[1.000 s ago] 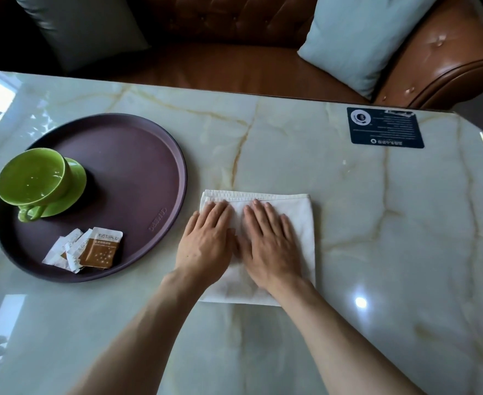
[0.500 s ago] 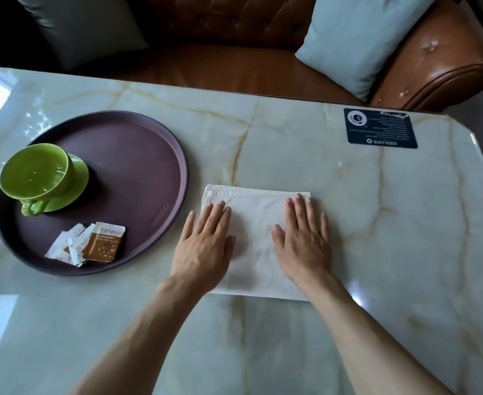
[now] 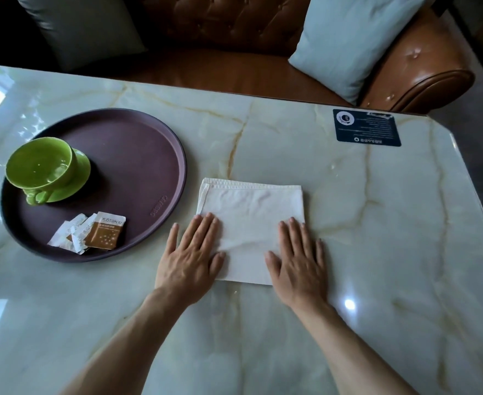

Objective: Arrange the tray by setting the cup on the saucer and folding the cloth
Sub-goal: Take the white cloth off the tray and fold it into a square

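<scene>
Marble table (image 3: 377, 252): folded cloth (image 3: 251, 223) under flat, spread-fingered left hand (image 3: 189, 260) and right hand (image 3: 300, 266); cup (image 3: 39, 166) on saucer (image 3: 78, 178), tray (image 3: 137, 155) left.

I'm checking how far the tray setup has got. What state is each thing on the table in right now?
Green cup: upright, empty, on the saucer.
Green saucer: on the tray, under the cup.
Round tray: flat on the marble table.
Sachets: lying on the tray; some look torn.
White cloth: folded, flat on the table.
Left hand: open, flat on the cloth.
Right hand: open, flat on the cloth.
</scene>
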